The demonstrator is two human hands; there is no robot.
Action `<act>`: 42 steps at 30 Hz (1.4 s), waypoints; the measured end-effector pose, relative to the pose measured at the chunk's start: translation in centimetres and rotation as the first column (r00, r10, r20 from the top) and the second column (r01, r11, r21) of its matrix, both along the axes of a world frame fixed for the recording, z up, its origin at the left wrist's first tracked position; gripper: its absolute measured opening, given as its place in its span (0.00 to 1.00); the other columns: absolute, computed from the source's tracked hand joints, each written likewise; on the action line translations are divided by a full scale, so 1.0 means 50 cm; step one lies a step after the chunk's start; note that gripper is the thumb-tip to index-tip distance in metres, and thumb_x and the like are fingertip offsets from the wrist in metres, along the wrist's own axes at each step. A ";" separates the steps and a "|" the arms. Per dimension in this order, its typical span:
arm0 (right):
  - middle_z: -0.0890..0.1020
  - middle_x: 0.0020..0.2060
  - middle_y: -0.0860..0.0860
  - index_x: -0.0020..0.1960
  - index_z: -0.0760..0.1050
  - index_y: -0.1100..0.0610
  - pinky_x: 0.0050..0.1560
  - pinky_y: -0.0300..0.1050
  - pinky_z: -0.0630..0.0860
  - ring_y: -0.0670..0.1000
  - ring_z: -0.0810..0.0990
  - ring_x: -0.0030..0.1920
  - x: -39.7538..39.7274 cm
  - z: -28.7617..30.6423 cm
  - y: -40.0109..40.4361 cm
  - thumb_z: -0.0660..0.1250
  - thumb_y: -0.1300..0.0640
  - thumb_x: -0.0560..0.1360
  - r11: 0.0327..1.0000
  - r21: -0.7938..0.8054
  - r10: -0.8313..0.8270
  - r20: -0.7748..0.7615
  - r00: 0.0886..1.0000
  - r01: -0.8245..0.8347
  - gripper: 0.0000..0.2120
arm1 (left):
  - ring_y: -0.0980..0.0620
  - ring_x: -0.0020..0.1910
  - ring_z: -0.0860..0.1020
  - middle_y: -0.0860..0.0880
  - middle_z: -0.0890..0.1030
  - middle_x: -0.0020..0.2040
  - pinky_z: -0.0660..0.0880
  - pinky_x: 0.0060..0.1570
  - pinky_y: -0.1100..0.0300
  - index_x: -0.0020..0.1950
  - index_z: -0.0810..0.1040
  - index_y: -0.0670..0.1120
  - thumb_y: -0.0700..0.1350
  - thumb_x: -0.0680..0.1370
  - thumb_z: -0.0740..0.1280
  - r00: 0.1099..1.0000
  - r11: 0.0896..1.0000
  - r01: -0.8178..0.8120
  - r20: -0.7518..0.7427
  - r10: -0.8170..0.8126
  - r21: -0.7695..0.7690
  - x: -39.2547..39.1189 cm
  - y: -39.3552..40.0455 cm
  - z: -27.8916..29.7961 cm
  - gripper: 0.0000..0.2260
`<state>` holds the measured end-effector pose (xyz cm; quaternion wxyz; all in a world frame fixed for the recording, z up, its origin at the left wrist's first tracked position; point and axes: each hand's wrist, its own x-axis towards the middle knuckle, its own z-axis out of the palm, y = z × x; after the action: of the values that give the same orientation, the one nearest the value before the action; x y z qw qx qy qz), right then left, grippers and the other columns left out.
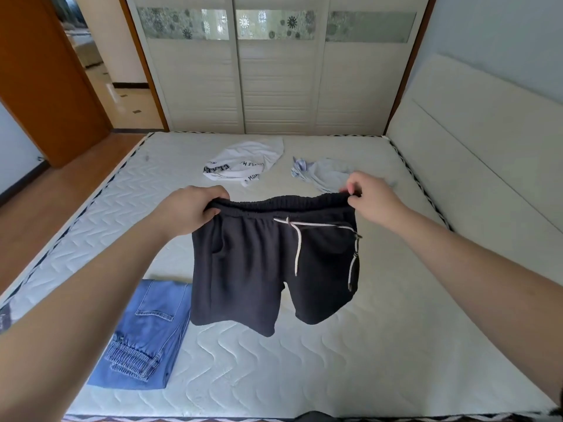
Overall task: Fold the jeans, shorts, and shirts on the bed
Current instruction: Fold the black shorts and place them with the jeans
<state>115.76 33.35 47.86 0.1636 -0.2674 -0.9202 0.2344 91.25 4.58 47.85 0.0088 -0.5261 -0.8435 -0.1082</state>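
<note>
Above the bed (pixel 335 360), both arms outstretched, hands gripping black shorts (pixel 268 263) waistband ends

The black shorts (pixel 274 263) hang in the air over the middle of the bed (pixel 380 345), held at the waistband by the left hand (pixel 189 210) and the right hand (pixel 373 196), so they block the way straight ahead. Under their hems the mattress is bare. On the near left lie the folded jeans (pixel 146 336), partly behind the shorts' left leg. Farther away, the white shirt (pixel 246 161) and the pale blue shirt (pixel 324 173) lie side by side (a narrow strip of mattress between them). The near right part of the mattress is free up to the headboard (pixel 475 153).
</note>
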 end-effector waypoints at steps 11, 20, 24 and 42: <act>0.80 0.59 0.56 0.38 0.80 0.61 0.49 0.33 0.67 0.53 0.78 0.50 0.010 0.046 0.001 0.57 0.75 0.73 0.913 0.317 0.257 0.036 0.966 -0.255 0.16 | 0.45 0.48 0.78 0.51 0.82 0.51 0.75 0.48 0.54 0.60 0.75 0.52 0.42 0.78 0.68 0.977 0.955 -0.121 0.204 0.066 0.272 -0.033 0.020 -0.024 0.12; 0.71 0.60 0.50 0.57 0.78 0.49 0.56 0.38 0.65 0.47 0.73 0.56 0.011 0.011 0.032 0.68 0.58 0.76 0.925 0.195 0.288 0.203 0.936 -0.326 0.11 | 0.49 0.35 0.78 0.47 0.81 0.39 0.75 0.37 0.57 0.59 0.74 0.56 0.41 0.80 0.67 0.585 0.875 -0.171 0.761 -0.281 0.454 0.007 0.038 -0.021 0.13; 0.71 0.61 0.53 0.51 0.82 0.50 0.49 0.40 0.69 0.52 0.75 0.55 -0.009 -0.021 0.033 0.67 0.62 0.74 0.949 0.168 0.233 0.194 0.953 -0.266 0.10 | 0.57 0.37 0.79 0.53 0.82 0.41 0.74 0.32 0.69 0.53 0.81 0.50 0.37 0.81 0.63 0.326 0.794 -0.241 0.817 -0.475 0.558 0.029 0.047 -0.001 0.11; 0.69 0.61 0.56 0.43 0.83 0.61 0.51 0.32 0.61 0.53 0.66 0.58 -0.087 -0.165 -0.107 0.70 0.70 0.66 0.976 0.058 0.191 0.230 0.954 -0.210 0.09 | 0.54 0.49 0.81 0.51 0.83 0.50 0.77 0.44 0.63 0.48 0.86 0.53 0.36 0.82 0.59 0.459 0.842 -0.125 0.783 -0.419 0.524 0.047 0.075 0.036 0.18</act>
<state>111.42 27.98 39.63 0.0455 -0.1903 -0.9639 0.1806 93.62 8.34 49.67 -0.2949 -0.4458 -0.6128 -0.5821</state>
